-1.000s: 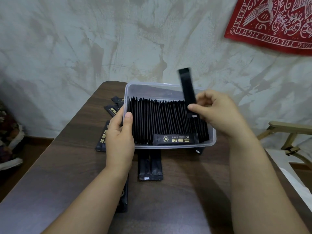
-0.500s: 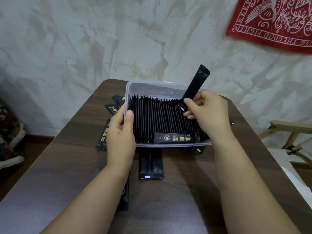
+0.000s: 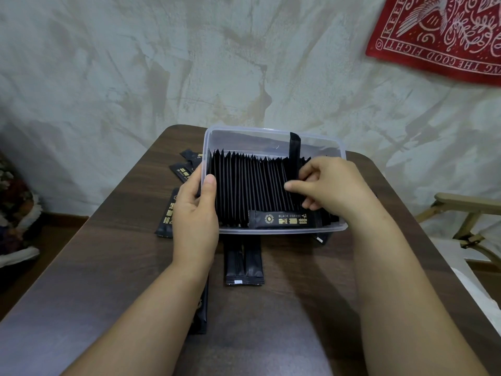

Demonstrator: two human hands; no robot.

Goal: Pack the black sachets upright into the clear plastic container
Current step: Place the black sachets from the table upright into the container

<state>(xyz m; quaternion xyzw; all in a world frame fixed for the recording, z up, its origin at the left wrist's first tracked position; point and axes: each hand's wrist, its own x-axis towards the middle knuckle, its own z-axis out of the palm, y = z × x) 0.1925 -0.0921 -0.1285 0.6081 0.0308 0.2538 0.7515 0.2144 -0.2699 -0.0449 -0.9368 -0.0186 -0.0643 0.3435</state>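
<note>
Black sachets (image 3: 252, 185) stand upright in a tight row inside the clear plastic container (image 3: 244, 139), filling it from its left wall almost to its right. One more sachet, the labelled sachet (image 3: 282, 219), lies sideways against the near wall. I can read "BLACK COFFEE" on it in gold, with a round emblem and larger gold characters that I cannot make out.

Near the right end, a raised sachet (image 3: 294, 153) stands well above the others, roughly vertical. The right grip (image 3: 333, 185) is clenched on it, pinching its lower part with curled fingers, while the index finger (image 3: 291, 185) stretches left across the tops of the row. The left grip (image 3: 195, 213) is grasping the container's left wall, with the thumb (image 3: 210, 183) hooked over the rim against the first sachet and the fingers outside.

The container sits on a dark wooden desk (image 3: 298, 308). Two loose sachets (image 3: 244, 263) lie side by side, running out from under its near edge. Several gold-printed sachets (image 3: 165, 215) lie just left of it, and another sachet (image 3: 202, 313) is partly covered by the left forearm.

On the plastered wall at upper right hangs a red cloth (image 3: 439, 31). Its white lettering is upside down and includes "KEEP" and "THE GOOD FIGHT". A wooden chair frame (image 3: 466, 210) stands to the right of the desk.
</note>
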